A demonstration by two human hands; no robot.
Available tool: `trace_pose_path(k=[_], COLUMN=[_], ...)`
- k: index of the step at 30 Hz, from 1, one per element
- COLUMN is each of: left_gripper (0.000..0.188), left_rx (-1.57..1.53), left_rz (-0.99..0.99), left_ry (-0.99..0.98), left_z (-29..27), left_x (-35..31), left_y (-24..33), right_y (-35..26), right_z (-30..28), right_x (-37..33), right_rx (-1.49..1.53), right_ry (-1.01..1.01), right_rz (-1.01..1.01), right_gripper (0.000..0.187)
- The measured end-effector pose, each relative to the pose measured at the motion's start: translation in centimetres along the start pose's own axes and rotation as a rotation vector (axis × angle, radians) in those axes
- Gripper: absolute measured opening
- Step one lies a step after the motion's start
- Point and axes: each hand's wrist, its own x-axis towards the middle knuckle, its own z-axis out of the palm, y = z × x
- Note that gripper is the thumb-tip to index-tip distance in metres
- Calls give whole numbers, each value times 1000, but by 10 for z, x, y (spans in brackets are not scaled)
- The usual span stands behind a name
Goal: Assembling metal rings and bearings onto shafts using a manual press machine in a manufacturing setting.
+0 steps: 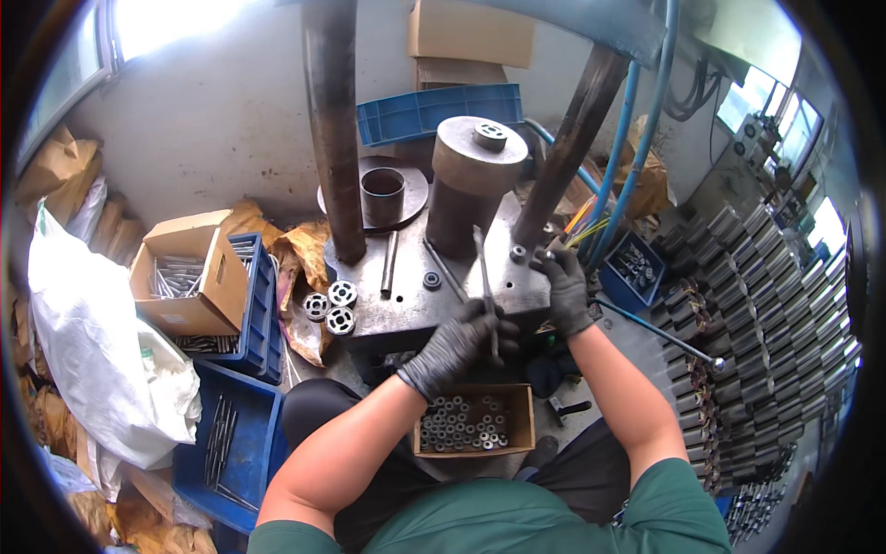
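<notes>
My left hand (450, 349), in a dark glove, is closed around a slim metal shaft (484, 270) that stands nearly upright above the front edge of the press table (369, 317). To its right my gloved right hand (565, 294) is raised over the table's right side. Its fingers are curled together, and what they may hold is hidden. A small metal ring (519, 252) lies just left of those fingertips. Between the hands and the press column lie a dark round bearing (432, 280) and another rod (446, 270). A thicker rod (390, 263) rests farther left.
Behind stands a thick steel cylinder (466, 198) with a slotted disc (489, 136) on top, between two posts (334, 138). Slotted rotors (340, 320) sit at the table's left corner. Below is a cardboard box (521, 415) of small rings. Stacked metal cylinders (757, 305) fill the right.
</notes>
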Motion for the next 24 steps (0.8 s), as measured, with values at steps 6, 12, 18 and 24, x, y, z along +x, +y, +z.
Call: trace_pose_path(k=[6, 12, 18, 24], left_gripper=[38, 27, 26, 25], left_rx=[244, 640, 757, 771], left_rz=[-266, -323, -307, -185], left_ry=[-174, -126, -83, -55], left_z=[37, 30, 33, 27], left_x=[-9, -4, -4, -2], left_y=[-51, -71, -68, -67], right_y=[-60, -59, -58, -72], right_z=[-10, -8, -20, -7], right_x=[-90, -111, -111, -115], right_rx=[526, 618, 502, 546], right_ry=[16, 86, -17, 59], right_rz=[434, 423, 399, 540], right_gripper=[28, 22, 27, 30])
